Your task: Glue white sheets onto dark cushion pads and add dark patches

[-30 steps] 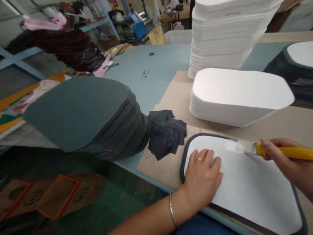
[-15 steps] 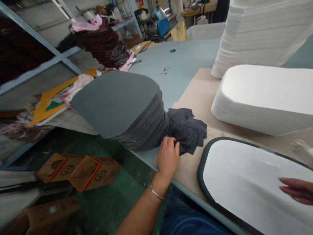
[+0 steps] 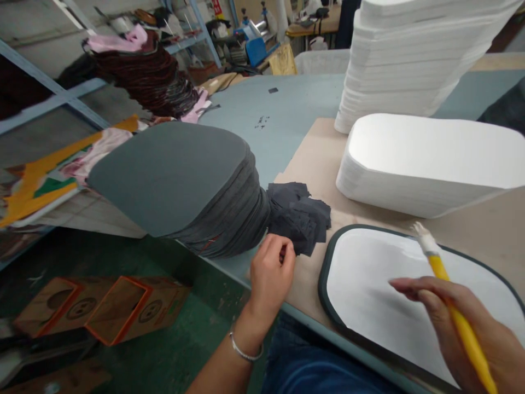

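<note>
My right hand (image 3: 471,323) is closed around the yellow handle of a paintbrush (image 3: 441,268), its pale bristles pointing up and away. It hovers over a white rounded panel (image 3: 369,273) with a dark green-grey border showing around its edge. My left hand (image 3: 273,268), a bracelet on its wrist, has its fingers curled in a pinch; what they hold, if anything, is hidden. It is at the near corner of a tall stack of dark grey rounded sheets (image 3: 172,175), beside a loose heap of dark fabric scraps (image 3: 299,216).
White rounded panels (image 3: 410,189) are piled behind the bordered one, with a taller white stack (image 3: 402,65) farther back. A tan board (image 3: 315,142) covers part of the blue-grey table (image 3: 241,104). Cardboard boxes (image 3: 118,312) stand on the floor at left.
My right hand has come in from the right edge with the paintbrush, over the white panel. My left hand has drawn slightly back from the fabric scraps. The view has shifted right.
</note>
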Demonstrator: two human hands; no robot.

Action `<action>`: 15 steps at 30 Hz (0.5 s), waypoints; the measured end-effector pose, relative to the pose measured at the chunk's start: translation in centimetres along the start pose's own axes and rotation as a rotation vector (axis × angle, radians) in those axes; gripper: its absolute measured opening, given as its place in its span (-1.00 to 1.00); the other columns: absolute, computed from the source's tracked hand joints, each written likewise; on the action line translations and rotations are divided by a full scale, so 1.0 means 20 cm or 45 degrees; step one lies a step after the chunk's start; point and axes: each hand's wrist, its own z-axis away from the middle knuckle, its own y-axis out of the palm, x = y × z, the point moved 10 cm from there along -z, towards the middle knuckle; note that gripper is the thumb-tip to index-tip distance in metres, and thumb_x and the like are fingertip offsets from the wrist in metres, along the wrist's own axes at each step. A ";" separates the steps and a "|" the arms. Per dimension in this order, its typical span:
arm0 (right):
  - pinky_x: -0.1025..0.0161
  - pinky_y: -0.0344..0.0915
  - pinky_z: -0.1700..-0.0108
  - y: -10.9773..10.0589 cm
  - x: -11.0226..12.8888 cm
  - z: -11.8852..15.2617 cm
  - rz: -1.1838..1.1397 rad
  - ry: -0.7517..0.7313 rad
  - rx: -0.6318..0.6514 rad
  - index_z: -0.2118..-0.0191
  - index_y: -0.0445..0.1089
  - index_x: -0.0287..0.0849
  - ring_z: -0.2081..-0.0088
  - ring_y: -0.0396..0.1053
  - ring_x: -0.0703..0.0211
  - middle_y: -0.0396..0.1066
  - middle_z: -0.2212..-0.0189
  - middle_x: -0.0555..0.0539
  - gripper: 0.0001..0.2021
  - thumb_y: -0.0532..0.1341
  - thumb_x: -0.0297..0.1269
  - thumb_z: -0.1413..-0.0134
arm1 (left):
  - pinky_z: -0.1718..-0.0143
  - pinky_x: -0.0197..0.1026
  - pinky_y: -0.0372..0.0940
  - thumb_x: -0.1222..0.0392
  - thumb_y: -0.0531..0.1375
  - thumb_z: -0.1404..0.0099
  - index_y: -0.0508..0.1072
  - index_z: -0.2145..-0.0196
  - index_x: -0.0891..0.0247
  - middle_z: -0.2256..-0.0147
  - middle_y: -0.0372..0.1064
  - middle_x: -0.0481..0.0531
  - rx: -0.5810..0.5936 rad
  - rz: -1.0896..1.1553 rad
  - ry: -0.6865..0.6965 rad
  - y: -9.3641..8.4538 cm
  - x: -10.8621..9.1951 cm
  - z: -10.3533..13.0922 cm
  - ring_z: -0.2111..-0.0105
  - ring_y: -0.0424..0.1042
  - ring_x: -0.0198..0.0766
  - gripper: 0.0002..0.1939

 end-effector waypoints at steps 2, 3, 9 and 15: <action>0.16 0.48 0.11 0.04 0.11 -0.03 -0.048 -0.082 -0.026 0.04 0.40 0.03 0.10 0.57 0.02 0.58 0.09 -0.06 -0.75 0.17 0.03 -0.35 | 0.22 -0.24 0.30 0.36 0.10 -0.44 0.41 0.35 0.23 0.33 0.40 0.01 0.062 0.141 0.079 0.04 -0.18 0.02 0.29 0.41 -0.26 -0.80; 0.15 0.47 0.06 0.06 0.16 -0.05 -0.091 -0.119 -0.050 0.02 0.36 0.02 0.06 0.55 0.03 0.56 0.07 -0.07 -0.75 0.21 0.02 -0.33 | 0.22 -0.23 0.30 0.36 0.10 -0.44 0.41 0.34 0.23 0.32 0.40 0.01 0.103 0.198 0.121 0.07 -0.27 0.03 0.28 0.41 -0.26 -0.81; 0.25 0.46 0.11 0.00 0.20 -0.10 -0.290 -0.064 -0.217 0.03 0.30 -0.04 0.18 0.46 0.20 0.43 0.14 -0.06 -0.81 0.26 -0.22 -0.31 | 0.24 -0.18 0.31 0.30 0.11 -0.44 0.42 0.28 0.24 0.25 0.42 0.10 0.281 0.476 0.239 0.26 -0.61 0.09 0.17 0.42 -0.18 -0.88; 0.33 0.46 0.25 -0.14 0.04 -0.06 -0.471 0.111 -0.276 0.06 0.28 -0.05 0.31 0.44 0.29 0.41 0.17 -0.04 -0.78 0.31 -0.22 -0.27 | 0.44 -0.28 0.33 -0.03 0.16 -0.44 0.33 -0.06 0.26 0.23 0.44 0.08 0.823 1.298 -0.613 0.64 -0.52 0.17 0.32 0.43 -0.25 -0.62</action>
